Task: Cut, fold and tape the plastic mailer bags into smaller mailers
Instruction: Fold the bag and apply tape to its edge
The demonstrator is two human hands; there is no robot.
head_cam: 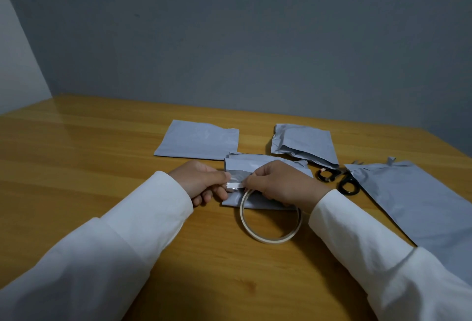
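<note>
A small folded grey mailer lies in the middle of the wooden table, partly under my hands. My left hand pinches the free end of a strip of tape. My right hand grips the thin white tape roll, which hangs below it over the mailer's near edge. The strip is stretched between both hands just above the mailer.
A flat grey mailer piece lies behind on the left, and a folded one behind on the right. Black-handled scissors rest to the right, partly under a large grey mailer bag. A grey wall stands behind the table.
</note>
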